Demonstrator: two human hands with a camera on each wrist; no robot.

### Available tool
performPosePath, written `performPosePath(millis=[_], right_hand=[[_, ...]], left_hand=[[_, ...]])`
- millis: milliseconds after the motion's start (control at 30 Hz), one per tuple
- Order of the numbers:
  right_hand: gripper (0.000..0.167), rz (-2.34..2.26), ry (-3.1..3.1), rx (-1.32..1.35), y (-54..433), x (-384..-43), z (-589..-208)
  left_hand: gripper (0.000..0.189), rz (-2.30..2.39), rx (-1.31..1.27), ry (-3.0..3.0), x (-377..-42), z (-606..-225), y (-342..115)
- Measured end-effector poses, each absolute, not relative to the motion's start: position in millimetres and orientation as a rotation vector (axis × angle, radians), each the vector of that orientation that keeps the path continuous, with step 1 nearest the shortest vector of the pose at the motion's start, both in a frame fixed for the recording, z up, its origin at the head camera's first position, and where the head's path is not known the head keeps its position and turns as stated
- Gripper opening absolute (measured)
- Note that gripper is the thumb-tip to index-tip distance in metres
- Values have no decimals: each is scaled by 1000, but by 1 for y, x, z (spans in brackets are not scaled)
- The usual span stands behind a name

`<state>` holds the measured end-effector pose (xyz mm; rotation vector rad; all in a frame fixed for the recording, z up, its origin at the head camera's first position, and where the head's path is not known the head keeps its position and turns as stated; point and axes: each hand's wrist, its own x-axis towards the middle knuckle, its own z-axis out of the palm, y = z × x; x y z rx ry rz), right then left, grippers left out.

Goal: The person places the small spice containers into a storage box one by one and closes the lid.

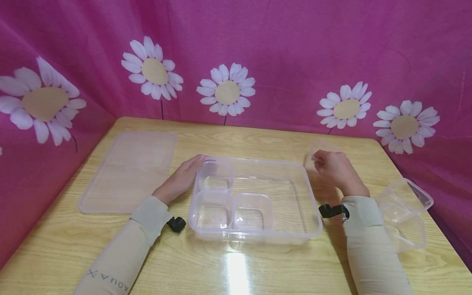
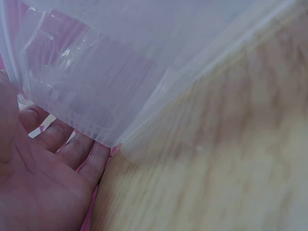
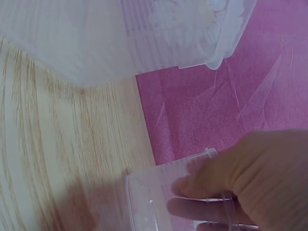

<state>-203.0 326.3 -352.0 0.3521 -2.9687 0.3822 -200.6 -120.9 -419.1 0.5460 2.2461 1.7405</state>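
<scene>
A large clear plastic food container (image 1: 258, 235) sits in the middle of the wooden table, with three small square clear containers (image 1: 214, 192) along its left and front-left part. My left hand (image 1: 184, 178) grips its far left corner. In the left wrist view the fingers (image 2: 72, 147) curl behind the wall and the thumb lies by the rim. Beyond the container's right side, my right hand (image 1: 337, 168) holds another small clear container (image 3: 144, 204). In the right wrist view, thumb and fingers pinch its rim close over the table; the hand covers part of it.
A large flat translucent lid (image 1: 129, 172) lies on the table at the left. More small clear containers (image 1: 405, 217) lie at the right, near the table edge. A magenta cloth with white flowers (image 1: 280, 61) hangs behind the table (image 1: 177, 270).
</scene>
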Motion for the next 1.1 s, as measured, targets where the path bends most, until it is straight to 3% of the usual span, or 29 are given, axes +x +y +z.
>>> performPosePath(millis=[1100], right_hand=[[5,272,-2649,526,287,-174,-307]], left_hand=[[54,1747,548,2231,-200,-418,-122]])
